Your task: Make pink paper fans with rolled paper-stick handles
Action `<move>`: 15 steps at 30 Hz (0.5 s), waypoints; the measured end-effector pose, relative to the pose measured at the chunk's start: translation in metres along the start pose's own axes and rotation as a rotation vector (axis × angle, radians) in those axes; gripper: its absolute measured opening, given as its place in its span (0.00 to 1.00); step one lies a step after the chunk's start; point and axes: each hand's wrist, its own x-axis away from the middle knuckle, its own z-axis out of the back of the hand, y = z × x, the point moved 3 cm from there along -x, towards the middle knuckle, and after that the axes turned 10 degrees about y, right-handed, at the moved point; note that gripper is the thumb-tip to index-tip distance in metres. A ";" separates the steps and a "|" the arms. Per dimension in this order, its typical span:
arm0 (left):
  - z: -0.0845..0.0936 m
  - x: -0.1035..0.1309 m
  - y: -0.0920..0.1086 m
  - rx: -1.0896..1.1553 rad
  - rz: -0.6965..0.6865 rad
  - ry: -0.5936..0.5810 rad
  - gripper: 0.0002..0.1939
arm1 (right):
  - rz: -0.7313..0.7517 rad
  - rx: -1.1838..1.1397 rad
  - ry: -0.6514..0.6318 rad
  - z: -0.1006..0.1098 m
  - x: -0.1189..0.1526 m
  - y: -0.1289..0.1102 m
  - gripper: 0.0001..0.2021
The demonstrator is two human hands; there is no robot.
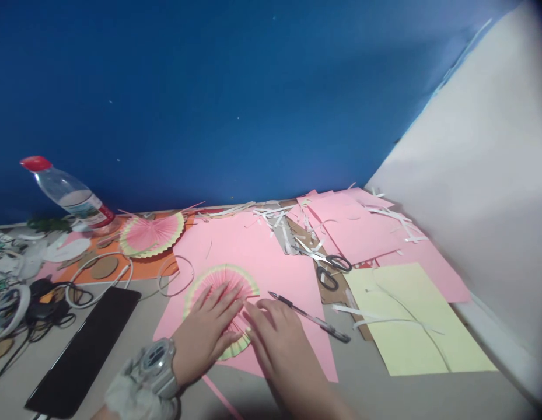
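Observation:
A round pleated paper fan [197, 284], pink with a yellow-green rim, lies on a large pink sheet [248, 233] in front of me. My left hand [209, 329] rests flat on the fan with its fingers spread; a watch is on that wrist. On the fan's right side is my right hand [277, 335], its fingers bent and their tips on the paper near the fan's edge. Whether it pinches the paper is hard to tell. Just right of it lies a pen [314, 318]. A second pleated fan [152, 234] lies at the back left on orange paper.
Scissors [325, 262] lie right of the pink sheet, near paper strips, more pink sheets [358, 224] and a pale yellow sheet [415, 321]. At left are a black phone [84, 353], cables [47, 303] and a red-capped bottle [76, 195]. A blue wall [235, 105] stands behind.

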 end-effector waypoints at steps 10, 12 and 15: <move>-0.006 0.003 -0.014 0.018 0.003 -0.017 0.29 | 0.108 -0.031 -0.033 0.002 0.001 -0.015 0.14; -0.007 0.003 -0.016 0.019 0.011 -0.017 0.29 | 0.108 -0.021 -0.034 0.003 0.000 -0.009 0.13; -0.007 0.003 -0.017 0.019 0.028 -0.014 0.29 | 0.101 0.001 -0.039 0.001 0.002 0.004 0.13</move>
